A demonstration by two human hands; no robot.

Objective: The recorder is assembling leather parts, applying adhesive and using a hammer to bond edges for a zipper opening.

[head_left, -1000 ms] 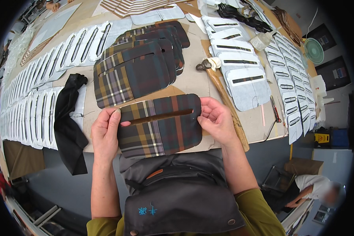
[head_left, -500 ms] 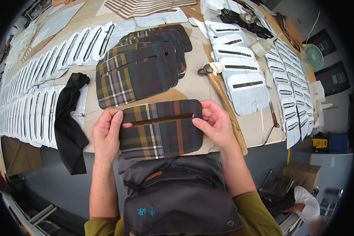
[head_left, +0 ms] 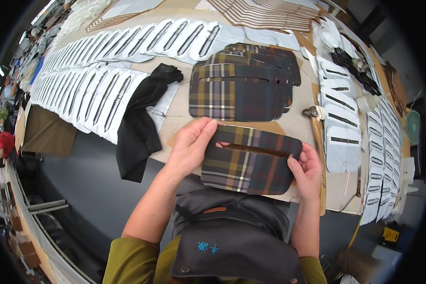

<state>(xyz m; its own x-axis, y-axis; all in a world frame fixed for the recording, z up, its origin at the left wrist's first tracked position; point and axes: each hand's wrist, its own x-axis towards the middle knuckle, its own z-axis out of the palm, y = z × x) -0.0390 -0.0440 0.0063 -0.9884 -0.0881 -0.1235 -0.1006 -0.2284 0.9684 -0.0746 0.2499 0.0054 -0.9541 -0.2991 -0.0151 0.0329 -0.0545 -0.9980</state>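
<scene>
Between my hands a plaid fabric panel (head_left: 246, 175) with rounded corners is stretched out flat, a long narrow slit across its upper part. My left hand (head_left: 191, 144) is closed on its upper left end, thumb on top, with a fingertip showing through the slit. On the right end, my right hand (head_left: 308, 170) pinches the edge near the slit's other tip. Just beyond it lies a stack of matching plaid panels (head_left: 258, 106), fanned toward the back right. The hidden fingers lie behind the held panel.
A black cloth (head_left: 139, 123) hangs over the table's front edge at left. Rows of white-backed slit pieces (head_left: 87, 106) cover the left side; more white pieces (head_left: 343, 156) line the right. A wooden-handled hammer (head_left: 317, 137) lies right of the stack. Striped brown sheets (head_left: 265, 14) lie at the back.
The view has turned left, so everything appears farther right. The panel is still held in both hands and now slopes down toward its right end.
</scene>
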